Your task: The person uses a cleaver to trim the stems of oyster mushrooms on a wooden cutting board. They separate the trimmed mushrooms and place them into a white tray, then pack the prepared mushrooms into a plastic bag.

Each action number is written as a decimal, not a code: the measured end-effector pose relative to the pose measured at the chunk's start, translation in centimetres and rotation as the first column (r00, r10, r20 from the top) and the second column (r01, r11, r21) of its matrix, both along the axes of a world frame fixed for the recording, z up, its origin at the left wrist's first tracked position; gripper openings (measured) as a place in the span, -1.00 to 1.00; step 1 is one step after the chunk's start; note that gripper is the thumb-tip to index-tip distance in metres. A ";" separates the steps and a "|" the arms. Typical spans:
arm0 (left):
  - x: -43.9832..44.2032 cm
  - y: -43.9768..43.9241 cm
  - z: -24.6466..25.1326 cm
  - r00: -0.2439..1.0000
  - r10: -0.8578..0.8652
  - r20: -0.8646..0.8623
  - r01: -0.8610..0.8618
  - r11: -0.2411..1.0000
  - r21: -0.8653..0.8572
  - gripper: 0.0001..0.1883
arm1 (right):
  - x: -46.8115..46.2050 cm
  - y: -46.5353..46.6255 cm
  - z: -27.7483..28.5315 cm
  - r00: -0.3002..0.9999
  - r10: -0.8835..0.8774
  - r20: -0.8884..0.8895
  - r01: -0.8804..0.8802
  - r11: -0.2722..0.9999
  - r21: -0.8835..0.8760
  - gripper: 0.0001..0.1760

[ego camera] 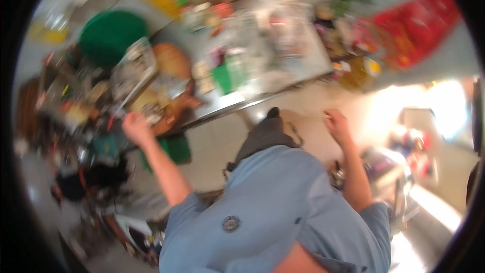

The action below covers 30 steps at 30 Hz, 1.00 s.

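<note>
My left hand, its fingers curled, is at the near left part of the cluttered table. Blur hides whether it holds anything. Close to it are a round brown board or tray and a pale rectangular tray tilted against it. Several unclear items lie on the brown surface. My right hand hangs in the air over the floor, away from the table edge. Its fingers are loosely bent, with nothing visible in them.
A metal-edged table crosses ahead, bearing jars, plastic bags and a green round lid or tray. A red plastic bag lies far right. Below the table is a green container. Blurred items stand at my right.
</note>
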State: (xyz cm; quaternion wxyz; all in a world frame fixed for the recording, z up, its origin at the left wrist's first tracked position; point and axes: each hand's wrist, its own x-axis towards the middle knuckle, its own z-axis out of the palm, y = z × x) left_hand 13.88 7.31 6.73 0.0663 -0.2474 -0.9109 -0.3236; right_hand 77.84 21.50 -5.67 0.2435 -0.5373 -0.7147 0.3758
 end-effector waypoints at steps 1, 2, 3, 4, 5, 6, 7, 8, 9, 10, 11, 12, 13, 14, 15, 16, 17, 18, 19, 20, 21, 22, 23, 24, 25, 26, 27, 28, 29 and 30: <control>2.5 2.2 0.3 0.981 -0.133 -0.140 0.175 0.919 0.352 -0.78 | 1.7 0.6 0.6 0.998 0.004 0.067 -0.006 1.000 0.020 -0.81; 5.1 5.4 1.8 0.971 -0.214 -0.104 0.236 0.813 0.533 -0.87 | 2.7 1.1 1.8 0.996 0.004 0.093 0.002 0.998 -0.067 -0.81; 7.7 8.3 5.4 0.842 -0.493 -0.220 0.517 0.620 0.590 -0.84 | 3.9 1.3 0.4 1.000 0.013 0.011 -0.014 0.996 0.091 -0.83; 13.8 12.3 9.5 0.831 -0.544 -0.118 0.482 0.598 0.640 -0.82 | 4.3 1.7 1.9 0.999 -0.024 0.023 0.022 0.995 0.095 -0.81; 19.9 16.1 12.7 0.783 -0.620 -0.056 0.462 0.518 0.719 -0.82 | 5.6 2.2 0.5 0.999 -0.003 0.036 -0.004 0.978 0.209 -0.76; 23.9 19.2 14.0 0.583 -0.775 -0.245 0.693 0.316 0.649 -0.81 | 6.8 2.1 -0.1 0.998 -0.069 -0.014 0.071 0.979 0.193 -0.74; 27.4 22.7 14.8 0.263 -0.908 -0.325 0.772 -0.004 0.635 -0.80 | 8.2 2.1 1.3 0.992 -0.126 0.003 0.125 0.986 0.110 -0.73; 33.0 26.2 15.4 0.023 -0.950 -0.310 0.770 -0.181 0.612 -0.78 | 10.0 2.1 2.3 0.983 -0.181 -0.027 0.182 0.982 0.058 -0.74; 39.9 29.3 16.0 -0.227 -0.928 -0.294 0.723 -0.363 0.587 -0.76 | 12.2 1.3 2.6 0.955 -0.292 -0.049 0.294 0.956 0.024 -0.75; 47.0 31.8 16.5 -0.449 -0.868 -0.213 0.673 -0.485 0.558 -0.77 | 13.8 0.4 2.6 0.911 -0.403 -0.083 0.404 0.915 -0.003 -0.75; 54.4 34.0 16.9 -0.650 -0.749 -0.127 0.595 -0.606 0.528 -0.75 | 15.8 -0.1 2.6 0.851 -0.512 -0.119 0.513 0.858 -0.027 -0.76; 61.6 35.7 16.6 -0.750 -0.660 -0.047 0.563 -0.674 0.477 -0.69 | 18.3 -1.0 2.6 0.758 -0.638 -0.135 0.642 0.767 -0.019 -0.77; 67.6 36.5 16.5 -0.805 -0.590 0.057 0.556 -0.719 0.417 -0.60 | 20.0 -2.3 2.9 0.671 -0.724 -0.160 0.729 0.684 -0.035 -0.78; 73.5 36.6 16.0 -0.856 -0.503 0.118 0.504 -0.762 0.407 -0.54 | 21.6 -4.1 3.1 0.575 -0.798 -0.180 0.805 0.591 -0.050 -0.78; 79.1 36.4 15.8 -0.890 -0.421 0.177 0.456 -0.800 0.390 -0.47 | 23.0 -5.9 3.3 0.479 -0.864 -0.157 0.865 0.495 -0.085 -0.80; 84.3 35.9 15.7 -0.925 -0.313 0.217 0.377 -0.836 0.399 -0.48 | 24.2 -7.6 3.3 0.378 -0.914 -0.145 0.911 0.395 -0.115 -0.81; 88.9 35.6 15.9 -0.946 -0.208 0.249 0.297 -0.864 0.406 -0.49 | 25.1 -8.8 4.4 0.253 -0.950 -0.183 0.947 0.282 -0.154 -0.83; 93.2 35.2 15.2 -0.955 -0.107 0.276 0.223 -0.873 0.433 -0.47 | 26.0 -10.0 5.3 0.147 -0.964 -0.221 0.962 0.191 -0.193 -0.84; 97.5 34.6 15.2 -0.953 -0.022 0.303 0.162 -0.879 0.448 -0.45 | 26.8 -10.8 5.9 0.034 -0.969 -0.247 0.966 0.096 -0.241 -0.85; 101.7 33.4 15.5 -0.952 0.031 0.306 0.113 -0.890 0.442 -0.42 | 27.9 -11.2 5.9 -0.072 -0.962 -0.263 0.958 0.007 -0.288 -0.86; 105.9 31.7 15.5 -0.949 0.082 0.305 0.066 -0.893 0.445 -0.38 | 28.8 -11.4 5.1 -0.161 -0.939 -0.303 0.951 -0.066 -0.302 -0.88; 110.1 30.0 15.5 -0.941 0.158 0.298 -0.005 -0.891 0.455 -0.33 | 29.8 -11.6 4.4 -0.242 -0.912 -0.332 0.937 -0.131 -0.324 -0.89; 114.9 28.2 15.4 -0.928 0.249 0.278 -0.092 -0.874 0.478 -0.29 | 32.1 -11.8 4.1 -0.268 -0.892 -0.364 0.939 -0.158 -0.306 -0.89; 119.0 26.6 15.0 -0.922 0.287 0.260 -0.127 -0.858 0.497 -0.28 | 33.0 -11.4 3.8 -0.307 -0.866 -0.395 0.930 -0.186 -0.316 -0.90; 122.9 24.8 14.9 -0.912 0.335 0.238 -0.170 -0.833 0.526 -0.27 | 34.1 -11.3 4.1 -0.353 -0.838 -0.416 0.918 -0.226 -0.325 -0.90; 126.4 23.6 14.5 -0.872 0.421 0.248 -0.196 -0.766 0.612 -0.27 | 35.4 -11.0 4.6 -0.316 -0.870 -0.379 0.939 -0.231 -0.255 -0.90; 130.2 21.0 15.0 -0.851 0.453 0.265 -0.202 -0.749 0.631 -0.28 | 37.0 -11.3 5.2 -0.312 -0.894 -0.322 0.947 -0.267 -0.178 -0.89; 134.0 19.8 15.0 -0.874 0.414 0.257 -0.195 -0.781 0.594 -0.30 | 38.2 -11.0 5.1 -0.314 -0.880 -0.356 0.948 -0.311 -0.067 -0.88; 137.7 18.0 15.8 -0.842 0.472 0.260 -0.252 -0.772 0.584 -0.34 | 39.3 -10.9 7.2 -0.406 -0.822 -0.399 0.914 -0.365 -0.178 -0.87; 141.9 16.4 15.7 -0.829 0.501 0.249 -0.230 -0.711 0.664 -0.38 | 40.2 -11.1 8.2 -0.425 -0.805 -0.414 0.905 -0.377 -0.197 -0.87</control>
